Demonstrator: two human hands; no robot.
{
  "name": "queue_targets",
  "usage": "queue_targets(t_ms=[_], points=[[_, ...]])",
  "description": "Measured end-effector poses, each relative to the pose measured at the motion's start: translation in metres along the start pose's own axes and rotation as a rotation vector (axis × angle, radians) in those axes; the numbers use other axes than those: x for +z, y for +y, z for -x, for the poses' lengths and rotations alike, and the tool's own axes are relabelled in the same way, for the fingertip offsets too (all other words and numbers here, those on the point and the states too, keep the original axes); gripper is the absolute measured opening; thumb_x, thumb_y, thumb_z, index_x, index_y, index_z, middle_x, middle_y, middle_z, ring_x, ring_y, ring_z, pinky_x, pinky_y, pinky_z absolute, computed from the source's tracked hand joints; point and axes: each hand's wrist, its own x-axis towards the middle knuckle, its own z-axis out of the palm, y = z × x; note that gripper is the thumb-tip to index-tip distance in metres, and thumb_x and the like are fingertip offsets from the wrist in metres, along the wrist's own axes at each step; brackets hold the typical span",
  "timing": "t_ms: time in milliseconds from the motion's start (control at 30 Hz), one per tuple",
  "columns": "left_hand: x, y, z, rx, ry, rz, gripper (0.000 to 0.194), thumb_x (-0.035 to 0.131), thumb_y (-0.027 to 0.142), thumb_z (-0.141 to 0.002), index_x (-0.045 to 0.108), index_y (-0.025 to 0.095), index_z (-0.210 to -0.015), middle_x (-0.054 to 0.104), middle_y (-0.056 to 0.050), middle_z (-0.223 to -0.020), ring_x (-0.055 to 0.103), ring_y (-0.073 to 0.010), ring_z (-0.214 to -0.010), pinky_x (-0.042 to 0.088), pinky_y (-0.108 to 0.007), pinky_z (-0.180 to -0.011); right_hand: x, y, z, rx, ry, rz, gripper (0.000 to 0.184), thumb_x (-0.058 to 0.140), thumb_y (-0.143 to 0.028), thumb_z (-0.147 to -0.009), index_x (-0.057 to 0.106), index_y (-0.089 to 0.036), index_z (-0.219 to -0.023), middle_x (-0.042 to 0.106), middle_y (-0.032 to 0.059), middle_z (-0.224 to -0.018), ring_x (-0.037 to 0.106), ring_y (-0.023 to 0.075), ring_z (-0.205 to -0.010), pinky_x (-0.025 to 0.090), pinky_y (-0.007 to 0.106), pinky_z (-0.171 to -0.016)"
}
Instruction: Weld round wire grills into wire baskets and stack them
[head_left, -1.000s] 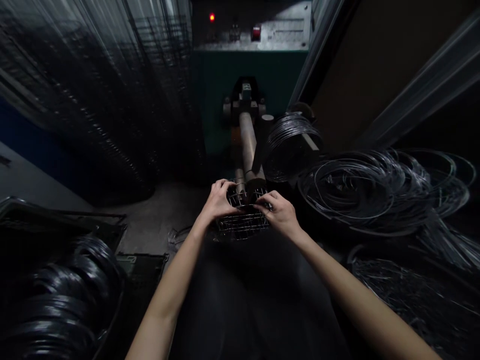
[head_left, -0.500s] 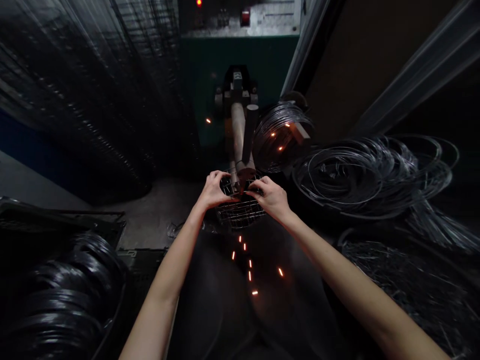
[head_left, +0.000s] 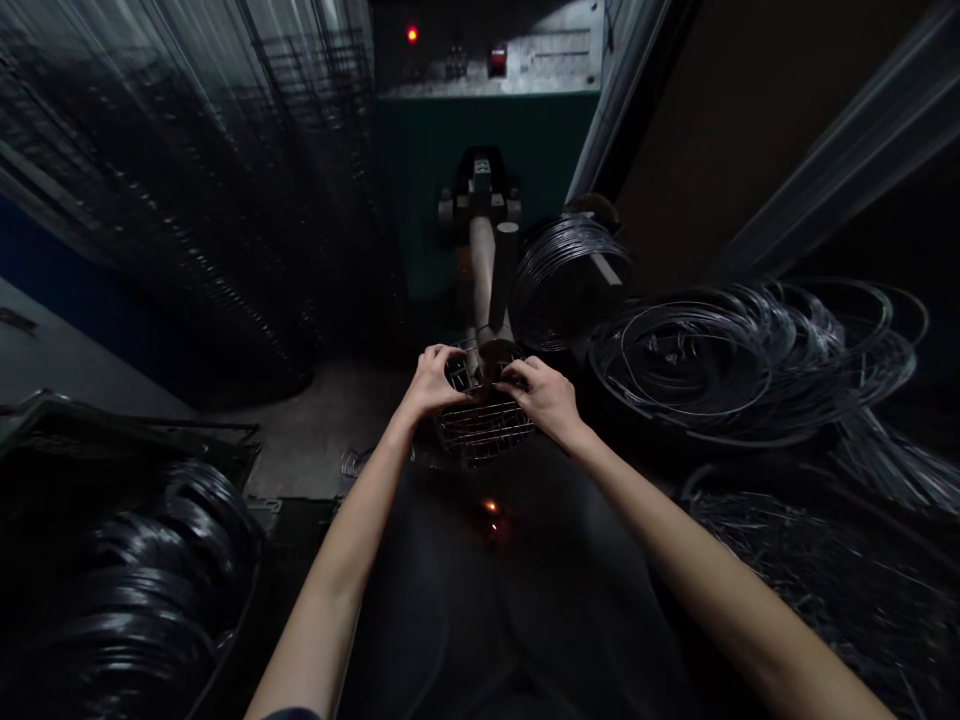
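Metal grid (head_left: 486, 437), one, in two hands (head_left: 433, 384) (head_left: 546, 398), two sparks (head_left: 490, 506)

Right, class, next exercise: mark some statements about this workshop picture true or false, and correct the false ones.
1. The left hand and the right hand are both at the wire frame. True.
2. The red light on the control panel is off. False: the red light is lit.
3. Orange sparks show below the wire frame in the picture. True.
4. Both hands wear thick gloves. False: both are bare.
5. A heap of wire loops lies to the right of the right hand. True.
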Motion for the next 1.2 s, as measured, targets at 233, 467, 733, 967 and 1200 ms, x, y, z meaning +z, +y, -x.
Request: queue_targets(t_ms=[233, 467, 733, 967, 1200], points=[[-0.013, 0.003, 0.002, -0.024, -0.113, 0.049, 0.102, 0.089, 0.045, -0.041, 0.045, 0.02, -0.13, 0.039, -0.012, -0.135, 0.035, -0.0334, -0.13, 0.032, -0.049, -0.11, -0.029, 0.002, 0.026, 0.024, 0.055, -0.159, 0.027, 0.046, -0.041, -0.091, 0.066, -0.023, -0.093, 0.059, 0.0042, -0.087, 0.057, 0.0167, -0.075, 0.044, 0.028, -0.068], [-0.029, -0.046, 0.066, -0.157, -0.145, 0.343, 0.119, 0.081, 0.05, -0.058, 0.008, 0.023, -0.148, 0.015, -0.016, -0.154, 0.016, -0.0324, -0.143, 0.018, -0.052, -0.116, -0.069, 0.04, 0.107, 0.295, -0.241, -0.272, 0.047, 0.028, -0.054, -0.091, 0.065, -0.025, -0.085, 0.068, 0.0065, -0.089, 0.064, 0.0245, -0.085, 0.051, 0.038, -0.079], [0.024, -0.06, 0.064, -0.164, 0.064, 0.505, 0.121, 0.082, 0.043, -0.056, 0.003, 0.022, -0.145, 0.034, -0.02, -0.142, 0.031, -0.0294, -0.138, 0.028, -0.051, -0.111, -0.015, 0.085, 0.179, 0.154, -0.559, -0.256, 0.033, 0.042, -0.051, -0.083, 0.063, -0.027, -0.074, 0.067, 0.0066, -0.075, 0.066, 0.0256, -0.072, 0.056, 0.039, -0.069], [-0.002, -0.043, 0.089, -0.089, 0.163, 0.42, 0.109, 0.083, 0.034, -0.052, 0.016, 0.026, -0.137, 0.041, -0.014, -0.133, 0.045, -0.0264, -0.127, 0.039, -0.045, -0.106, -0.045, 0.045, 0.147, 0.182, -0.505, -0.366, 0.045, 0.047, -0.047, -0.086, 0.057, -0.023, -0.123, 0.069, 0.0083, -0.098, 0.066, 0.0218, -0.082, 0.055, 0.034, -0.074], [-0.027, 0.016, 0.116, 0.121, -0.106, 0.069, 0.077, 0.082, 0.03, -0.056, 0.045, 0.027, -0.124, 0.035, -0.011, -0.137, 0.036, -0.0328, -0.13, 0.036, -0.049, -0.107, -0.054, -0.041, 0.07, 0.232, -0.788, -0.656, 0.031, 0.058, -0.043, -0.082, 0.07, -0.019, -0.098, 0.066, 0.001, -0.069, 0.056, 0.0125, -0.049, 0.046, 0.024, -0.047]])
